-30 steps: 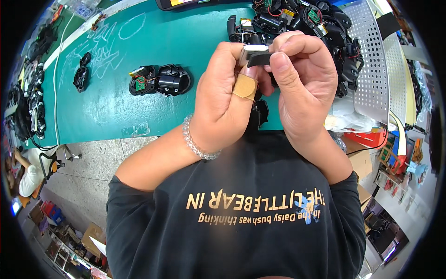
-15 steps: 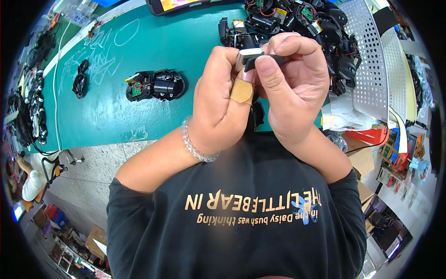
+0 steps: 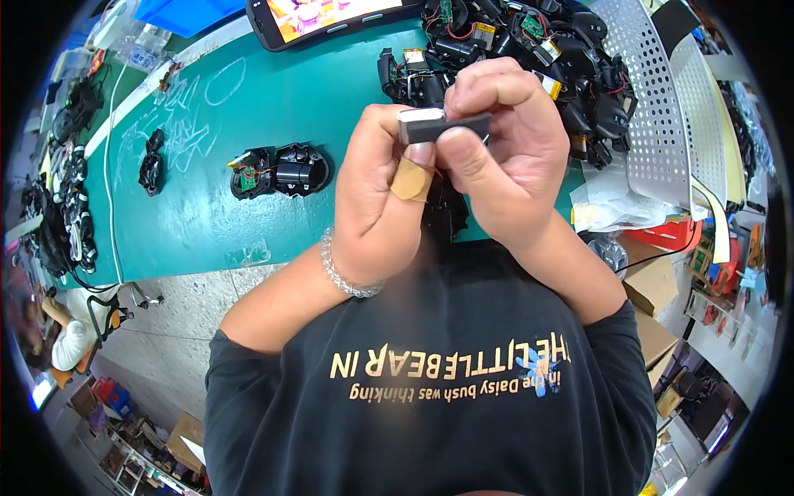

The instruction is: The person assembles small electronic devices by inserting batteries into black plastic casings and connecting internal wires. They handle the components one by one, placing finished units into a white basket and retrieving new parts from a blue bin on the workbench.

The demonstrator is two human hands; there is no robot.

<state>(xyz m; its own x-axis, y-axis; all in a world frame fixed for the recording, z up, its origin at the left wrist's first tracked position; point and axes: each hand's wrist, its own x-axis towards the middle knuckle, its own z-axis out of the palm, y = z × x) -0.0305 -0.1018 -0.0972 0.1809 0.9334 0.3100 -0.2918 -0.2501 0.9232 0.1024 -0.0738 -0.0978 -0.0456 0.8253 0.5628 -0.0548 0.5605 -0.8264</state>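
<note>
My left hand [image 3: 372, 198], with a tan patch of tape around its thumb, pinches a small flat silver-white block [image 3: 420, 116] that looks like a pouch battery. Along the block's near side lies a black foam-like strip [image 3: 451, 129]. The thumb and fingers of my right hand [image 3: 521, 161] grip the strip's free right end. Below my hands, a black housing part [image 3: 447, 211] is partly hidden at the table edge. To the left lies an opened black housing [image 3: 298, 169] with a green circuit board and red wires.
A heap of black housings [image 3: 571, 74] with wires and batteries fills the back right, beside a perforated metal basket [image 3: 657, 107]. A phone with a lit screen [image 3: 322, 21] stands at the back of the green table [image 3: 207, 223]. Farther left lies a small black part [image 3: 151, 161].
The black strip now runs along the block's near side, where before it was more tilted. Both hands sit slightly lower and farther left in view. The camera view has shifted, showing more phone.
</note>
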